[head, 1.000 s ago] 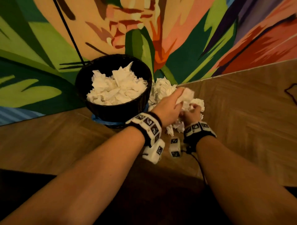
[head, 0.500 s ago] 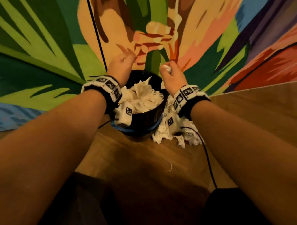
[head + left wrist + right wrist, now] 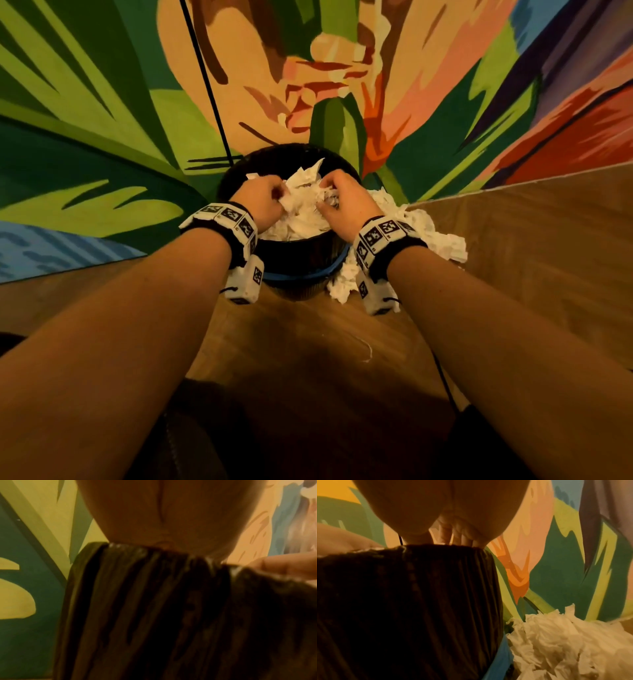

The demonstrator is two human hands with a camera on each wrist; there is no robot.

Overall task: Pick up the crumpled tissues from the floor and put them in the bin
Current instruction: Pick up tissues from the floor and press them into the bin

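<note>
Tissues [image 3: 301, 219] fill bin [image 3: 298, 270] beneath left hand [image 3: 262, 198] and right hand [image 3: 346, 202].

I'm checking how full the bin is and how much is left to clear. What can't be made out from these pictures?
- Bin depth: head view, the tissues in the bin hide its inside.
- Fingertips of the left hand and right hand: head view, buried in tissue; wrist views, bin wall blocks them.
- Tissues on the floor: head view, partly hidden by the right wrist and bin; right wrist view, cut off at the edge.
</note>
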